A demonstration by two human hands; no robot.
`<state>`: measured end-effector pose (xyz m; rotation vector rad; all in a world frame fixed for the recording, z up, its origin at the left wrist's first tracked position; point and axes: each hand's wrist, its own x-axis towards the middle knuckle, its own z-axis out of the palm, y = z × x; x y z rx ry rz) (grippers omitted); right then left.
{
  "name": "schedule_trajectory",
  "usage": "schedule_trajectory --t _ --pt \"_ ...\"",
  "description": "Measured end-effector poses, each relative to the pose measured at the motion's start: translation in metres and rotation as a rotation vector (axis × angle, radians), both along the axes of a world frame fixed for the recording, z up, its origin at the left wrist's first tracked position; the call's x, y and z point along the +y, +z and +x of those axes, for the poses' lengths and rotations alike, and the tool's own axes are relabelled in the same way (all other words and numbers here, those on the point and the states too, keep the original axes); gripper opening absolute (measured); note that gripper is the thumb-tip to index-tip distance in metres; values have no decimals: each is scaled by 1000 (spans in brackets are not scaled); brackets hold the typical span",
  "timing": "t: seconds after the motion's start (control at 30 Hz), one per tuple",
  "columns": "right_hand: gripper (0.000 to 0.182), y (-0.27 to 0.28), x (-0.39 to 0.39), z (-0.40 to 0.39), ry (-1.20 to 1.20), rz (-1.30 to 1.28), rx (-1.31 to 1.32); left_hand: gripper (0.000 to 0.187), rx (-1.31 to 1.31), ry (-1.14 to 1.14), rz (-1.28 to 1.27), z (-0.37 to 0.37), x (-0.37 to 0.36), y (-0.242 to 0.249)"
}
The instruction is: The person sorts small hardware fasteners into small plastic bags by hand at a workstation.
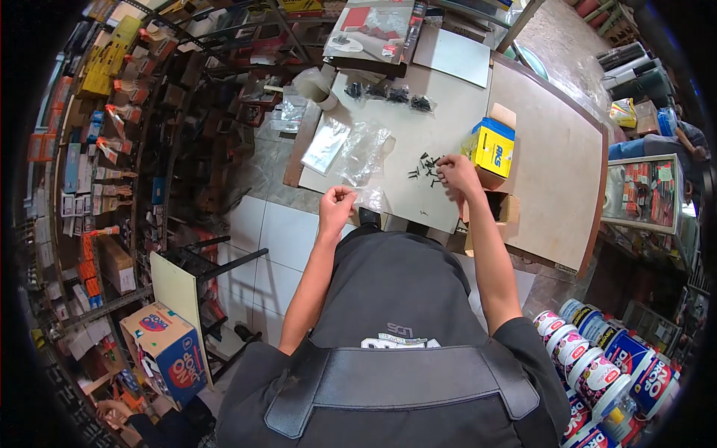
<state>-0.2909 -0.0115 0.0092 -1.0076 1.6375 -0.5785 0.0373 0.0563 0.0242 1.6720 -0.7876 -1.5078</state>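
My left hand (337, 207) is closed, its thumb and fingers pinched on the edge of a small clear plastic bag (371, 199) at the front of the table. My right hand (458, 176) reaches over a loose pile of dark screws (427, 166), fingers curled together at its right side. Whatever those fingertips hold is too small to make out. Just beyond that hand stands a yellow and blue box (494, 153) with its flap up. An open brown carton (502, 211) is partly hidden under my right forearm. Clear plastic bags (364, 153) lie left of the screws.
Several filled bags of dark screws (398, 95) line the table's far side. A white roll (323, 94) stands at the left edge, near a flat pack of clear bags (326, 145). Shelves flank the left; paint tubs (590, 366) are stacked at right. Another person's hand (116, 412) shows lower left.
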Motion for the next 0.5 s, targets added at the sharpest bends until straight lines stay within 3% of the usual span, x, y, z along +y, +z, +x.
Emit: schedule_trajectory --t 0.1,0.27,0.5 --pt "20 -2 -4 7 16 75 102 17 -1 21 -2 4 4 -2" --pt "25 2 -6 18 -14 131 55 16 7 46 14 9 10 -6" --pt "31 -25 -4 4 78 -125 283 17 13 38 23 10 9 -7"
